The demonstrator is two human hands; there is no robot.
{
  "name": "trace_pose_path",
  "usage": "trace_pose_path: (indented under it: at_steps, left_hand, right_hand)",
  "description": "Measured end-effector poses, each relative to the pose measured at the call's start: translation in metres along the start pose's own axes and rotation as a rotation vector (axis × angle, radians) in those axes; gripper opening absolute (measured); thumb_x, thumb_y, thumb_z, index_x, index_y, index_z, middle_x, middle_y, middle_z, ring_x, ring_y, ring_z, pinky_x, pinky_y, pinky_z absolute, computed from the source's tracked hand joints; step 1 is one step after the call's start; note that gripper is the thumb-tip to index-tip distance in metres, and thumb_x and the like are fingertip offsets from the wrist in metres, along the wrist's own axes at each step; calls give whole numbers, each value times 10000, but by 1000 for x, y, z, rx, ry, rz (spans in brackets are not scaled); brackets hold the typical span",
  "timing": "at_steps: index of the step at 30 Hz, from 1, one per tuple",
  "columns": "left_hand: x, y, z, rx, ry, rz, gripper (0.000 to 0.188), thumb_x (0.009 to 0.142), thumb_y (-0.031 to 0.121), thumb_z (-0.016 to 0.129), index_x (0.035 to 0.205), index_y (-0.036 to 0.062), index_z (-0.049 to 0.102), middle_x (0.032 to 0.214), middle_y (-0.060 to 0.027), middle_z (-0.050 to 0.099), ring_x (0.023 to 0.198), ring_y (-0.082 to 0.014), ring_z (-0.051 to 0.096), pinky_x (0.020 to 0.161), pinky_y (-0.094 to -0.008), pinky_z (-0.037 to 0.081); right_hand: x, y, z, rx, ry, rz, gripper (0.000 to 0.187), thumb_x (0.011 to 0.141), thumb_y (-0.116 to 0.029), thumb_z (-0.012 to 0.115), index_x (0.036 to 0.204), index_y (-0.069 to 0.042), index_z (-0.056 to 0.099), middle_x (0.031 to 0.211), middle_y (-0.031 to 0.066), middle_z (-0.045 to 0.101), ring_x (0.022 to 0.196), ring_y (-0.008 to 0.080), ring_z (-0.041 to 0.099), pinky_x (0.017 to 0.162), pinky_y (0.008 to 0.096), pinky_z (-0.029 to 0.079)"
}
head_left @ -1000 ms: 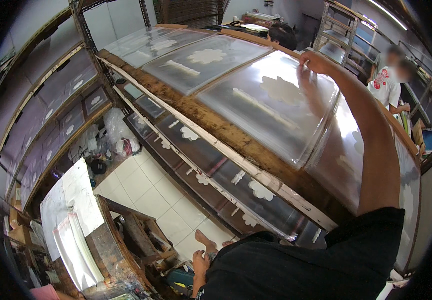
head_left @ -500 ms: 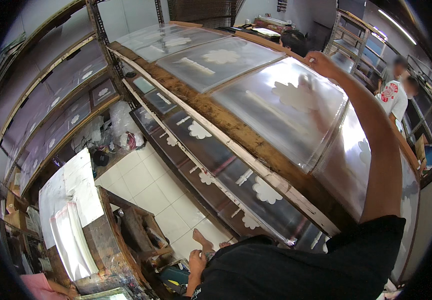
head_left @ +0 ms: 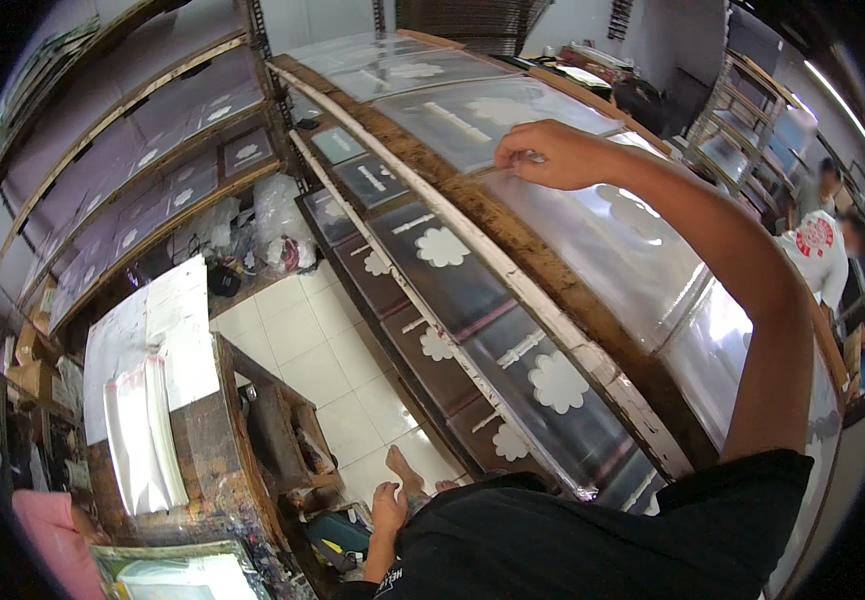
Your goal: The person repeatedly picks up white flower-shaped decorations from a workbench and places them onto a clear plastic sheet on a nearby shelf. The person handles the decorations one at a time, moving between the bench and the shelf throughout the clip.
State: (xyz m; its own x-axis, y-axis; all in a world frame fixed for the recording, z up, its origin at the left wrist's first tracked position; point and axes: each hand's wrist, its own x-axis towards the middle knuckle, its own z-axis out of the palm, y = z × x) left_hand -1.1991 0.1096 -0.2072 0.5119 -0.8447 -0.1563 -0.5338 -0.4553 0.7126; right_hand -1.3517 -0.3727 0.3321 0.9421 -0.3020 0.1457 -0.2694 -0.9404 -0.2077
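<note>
Over the long wooden rack top my right hand (head_left: pixel 557 155) reaches out, fingers pinched together at the left corner of a clear plastic sheet (head_left: pixel 592 240). That sheet lies flat and carries a pale scalloped shape, partly covered by my arm. Just beyond the hand is another clear sheet (head_left: pixel 422 118) with a white scalloped print and a white strip. Low in front of my body, my left hand (head_left: pixel 387 508) is curled closed; whatever its fingers hold, if anything, is hidden.
Lower shelves of the rack hold more printed sheets (head_left: pixel 557 382). On the left a stained worktable (head_left: pixel 212 440) bears a stack of white sheets (head_left: pixel 142 440). Drying shelves (head_left: pixel 167 150) line the left wall. A person in pink (head_left: pixel 47 530) is at lower left; others stand at far right.
My right hand has moved left and nearer, from the rack's far edge to the sheet's left corner. The view has shifted, and my left hand stays low by my body.
</note>
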Motion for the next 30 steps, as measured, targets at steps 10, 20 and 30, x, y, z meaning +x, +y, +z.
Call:
trace_pose_path:
  at_steps: [10, 20, 30]
  left_hand:
    - [-31, -27, -16, 59, 126, -69, 296, 902, 199, 596, 1110, 5, 678, 1164, -229, 622, 1083, -411, 591, 951, -472, 483]
    - [0, 28, -128, -64, 499, -80, 300, 907, 179, 619, 1158, 15, 638, 1275, -203, 580, 1178, -376, 553, 1010, -459, 452]
    - [44, -3, -269, 83, 789, -90, 278, 888, 142, 648, 1130, 6, 643, 1288, -188, 554, 1198, -371, 535, 1013, -446, 447]
  right_hand:
    - [17, 16, 15, -193, -8, -130, 210, 965, -178, 573, 1007, 14, 648, 961, 158, 621, 933, 285, 611, 851, 389, 480]
    - [29, -10, -12, -77, -158, 133, 62, 887, -19, 545, 908, 17, 592, 870, 91, 607, 887, 186, 591, 817, 320, 459]
    - [103, -120, -17, -156, 95, -128, 134, 846, 33, 572, 978, 23, 595, 911, 130, 586, 912, 248, 591, 840, 341, 449]
